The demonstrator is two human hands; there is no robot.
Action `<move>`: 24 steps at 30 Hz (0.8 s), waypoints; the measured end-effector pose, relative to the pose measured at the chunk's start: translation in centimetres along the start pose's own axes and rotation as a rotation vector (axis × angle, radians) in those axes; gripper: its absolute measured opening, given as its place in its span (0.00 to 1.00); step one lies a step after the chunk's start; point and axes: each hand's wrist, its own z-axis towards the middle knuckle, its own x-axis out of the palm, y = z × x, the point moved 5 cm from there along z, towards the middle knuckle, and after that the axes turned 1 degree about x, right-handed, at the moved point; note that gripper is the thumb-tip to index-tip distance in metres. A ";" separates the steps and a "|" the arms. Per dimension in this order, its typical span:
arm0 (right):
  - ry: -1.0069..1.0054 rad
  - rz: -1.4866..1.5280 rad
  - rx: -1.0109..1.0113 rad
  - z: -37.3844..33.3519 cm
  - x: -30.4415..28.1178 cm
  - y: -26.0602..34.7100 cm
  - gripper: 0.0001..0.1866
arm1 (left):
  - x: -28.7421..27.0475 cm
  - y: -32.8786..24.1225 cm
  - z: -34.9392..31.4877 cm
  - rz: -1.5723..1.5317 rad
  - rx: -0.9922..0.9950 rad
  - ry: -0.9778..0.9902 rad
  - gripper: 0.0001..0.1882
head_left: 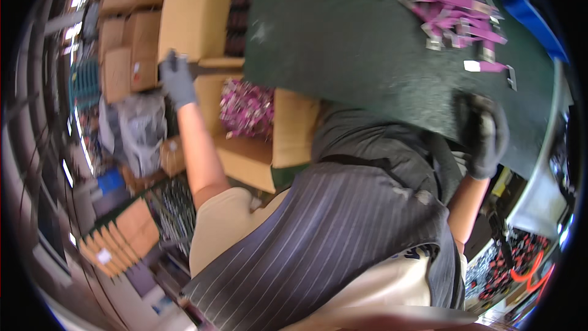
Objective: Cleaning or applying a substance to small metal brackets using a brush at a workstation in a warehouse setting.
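Note:
My left hand [178, 81], in a grey glove, is stretched out to the left beside a tall cardboard flap [191, 15]. Its fingers look pinched together, with a small pale glint at the tips that I cannot make out. Over the right part of the dark green tabletop [331, 30] is my right hand [487, 138], gloved in grey and black and smeared by motion. Just beyond it lies a loose pile of purple straps with metal ends [453, 9]; one strap [490, 67] with a white tag sits nearest the hand.
An open cardboard box [297, 129] holding many small purple-and-metal pieces [246, 109] stands left of my lap. Behind it, another carton contains dark items [240, 12]. Stacked cartons [131, 49] and a grey plastic bag [138, 132] are farther left. A blue rim [520, 0] borders the table's far right.

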 end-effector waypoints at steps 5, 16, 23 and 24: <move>-0.034 0.171 0.024 -0.9 -2.5 -3.7 0.18 | 2.6 12.5 -13.4 0.593 -0.344 0.593 0.41; -0.054 0.154 0.060 -0.8 -1.9 -4.2 0.19 | 7.7 12.7 -21.0 0.623 -0.833 0.612 0.57; -0.099 0.187 0.099 -0.7 -2.1 -4.2 0.17 | 11.4 13.9 -21.8 0.681 -1.036 0.383 0.55; -0.113 0.175 0.091 -0.9 -2.3 -3.9 0.17 | 11.6 13.3 -21.8 0.619 -1.062 0.361 0.54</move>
